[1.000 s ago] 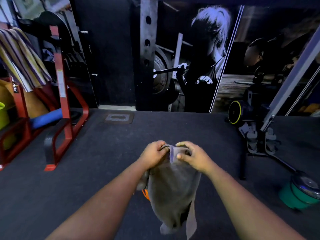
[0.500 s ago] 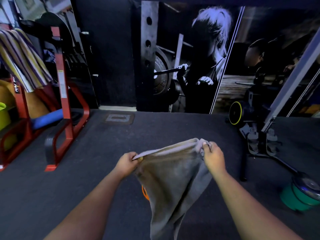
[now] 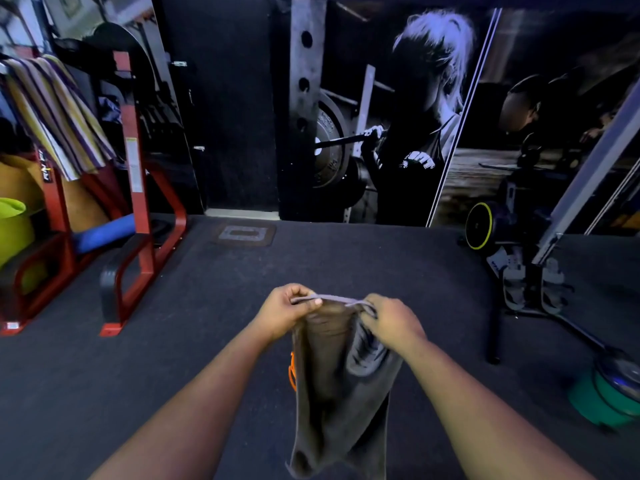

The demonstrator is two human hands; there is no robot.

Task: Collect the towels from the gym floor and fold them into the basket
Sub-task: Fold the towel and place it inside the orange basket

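Note:
A grey-brown towel [image 3: 329, 386] hangs in front of me over the dark gym floor. My left hand [image 3: 287, 311] pinches its top edge at the left. My right hand [image 3: 391, 322] grips the top edge at the right, a hand's width away. The towel droops in loose folds below both hands. A sliver of something orange [image 3: 292, 370] shows behind the towel's left edge; what it is stays hidden. A striped towel [image 3: 59, 112] hangs over the red rack at the left.
A red steel rack [image 3: 135, 202] stands at the left with a blue roller [image 3: 104, 232] and a lime-green tub [image 3: 12, 223]. An exercise machine [image 3: 519, 251] is at the right, with a green-based weight [image 3: 606, 393] near it. A gym mural covers the far wall.
My hands first spread apart and stretched the towel's top edge wide, then came back close together, so the towel now hangs narrower and folded lengthwise.

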